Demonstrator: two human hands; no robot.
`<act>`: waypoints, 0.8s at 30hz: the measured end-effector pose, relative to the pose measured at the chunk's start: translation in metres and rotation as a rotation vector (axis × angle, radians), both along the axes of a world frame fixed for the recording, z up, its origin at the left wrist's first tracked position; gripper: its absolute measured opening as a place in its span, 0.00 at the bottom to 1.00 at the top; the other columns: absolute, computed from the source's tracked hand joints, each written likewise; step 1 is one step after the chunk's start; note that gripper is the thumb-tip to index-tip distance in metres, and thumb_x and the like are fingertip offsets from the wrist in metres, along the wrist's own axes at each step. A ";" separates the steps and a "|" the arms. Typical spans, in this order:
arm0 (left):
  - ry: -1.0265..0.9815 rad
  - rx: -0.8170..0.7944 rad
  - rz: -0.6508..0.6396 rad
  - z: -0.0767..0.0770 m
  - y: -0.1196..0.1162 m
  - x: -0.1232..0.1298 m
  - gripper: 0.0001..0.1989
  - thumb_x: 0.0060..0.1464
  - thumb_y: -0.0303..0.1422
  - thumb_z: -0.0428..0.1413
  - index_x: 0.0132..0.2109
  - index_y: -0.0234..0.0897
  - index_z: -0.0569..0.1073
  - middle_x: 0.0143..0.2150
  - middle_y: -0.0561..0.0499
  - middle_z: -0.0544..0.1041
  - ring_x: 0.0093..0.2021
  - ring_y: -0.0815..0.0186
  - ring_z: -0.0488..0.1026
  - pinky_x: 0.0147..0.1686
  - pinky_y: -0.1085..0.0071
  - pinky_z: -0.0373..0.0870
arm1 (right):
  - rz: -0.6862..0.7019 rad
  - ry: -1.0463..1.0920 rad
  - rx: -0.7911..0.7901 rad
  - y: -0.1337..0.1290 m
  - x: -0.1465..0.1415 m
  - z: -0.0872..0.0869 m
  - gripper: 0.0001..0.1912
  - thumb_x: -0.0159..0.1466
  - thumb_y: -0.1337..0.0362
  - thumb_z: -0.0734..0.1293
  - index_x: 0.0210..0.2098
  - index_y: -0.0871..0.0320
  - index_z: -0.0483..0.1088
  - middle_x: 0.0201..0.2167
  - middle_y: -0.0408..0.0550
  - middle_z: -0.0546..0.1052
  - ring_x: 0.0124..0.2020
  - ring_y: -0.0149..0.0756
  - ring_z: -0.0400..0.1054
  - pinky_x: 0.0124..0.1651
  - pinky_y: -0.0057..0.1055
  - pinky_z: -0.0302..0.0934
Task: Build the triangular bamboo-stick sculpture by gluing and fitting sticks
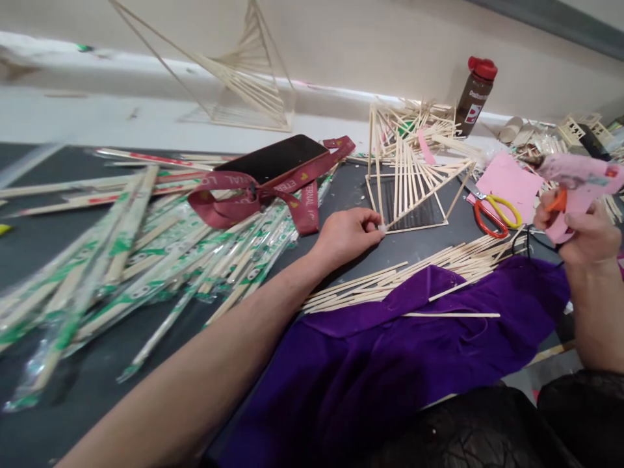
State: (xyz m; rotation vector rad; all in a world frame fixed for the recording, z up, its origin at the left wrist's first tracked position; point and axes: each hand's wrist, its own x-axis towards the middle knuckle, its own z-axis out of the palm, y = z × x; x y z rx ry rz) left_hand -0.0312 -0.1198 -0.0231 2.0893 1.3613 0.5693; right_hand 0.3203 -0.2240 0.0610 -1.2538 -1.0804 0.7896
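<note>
My left hand has fingertips nearly together, pinching the near-left corner of the stick frame; my right hand wraps the pink glue gun, well apart. Light, steady pressure should keep that corner true, skin clear of glue. Frame's on the grey table: pale thin sticks, four-sided base, twisted fan above.

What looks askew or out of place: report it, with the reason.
One thin, pale wooden stick stands out: it lies on the crumpled purple velvety cloth, at a different angle from the loose pile of pale sticks beyond it. I see no clear damage.
</note>
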 end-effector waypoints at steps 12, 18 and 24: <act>0.043 0.025 0.032 -0.003 0.003 0.005 0.13 0.46 0.36 0.56 0.39 0.37 0.79 0.27 0.54 0.76 0.28 0.67 0.70 0.28 0.72 0.59 | 0.487 -0.164 -0.332 -0.008 -0.065 -0.043 0.21 0.48 0.70 0.70 0.42 0.57 0.68 0.32 0.42 0.75 0.29 0.29 0.69 0.30 0.25 0.65; 0.004 0.053 -0.022 -0.005 0.007 0.005 0.12 0.44 0.35 0.56 0.37 0.37 0.79 0.25 0.54 0.75 0.27 0.67 0.69 0.27 0.73 0.58 | 0.440 -0.259 -0.288 0.008 -0.080 -0.049 0.24 0.47 0.69 0.69 0.45 0.57 0.65 0.36 0.44 0.76 0.32 0.31 0.70 0.28 0.25 0.63; -0.029 0.048 -0.046 -0.004 0.010 0.005 0.12 0.44 0.36 0.56 0.36 0.36 0.79 0.23 0.54 0.74 0.25 0.68 0.68 0.27 0.73 0.59 | 0.403 -0.369 -0.199 0.007 -0.079 -0.065 0.20 0.54 0.63 0.68 0.47 0.58 0.65 0.35 0.44 0.75 0.25 0.27 0.67 0.26 0.25 0.61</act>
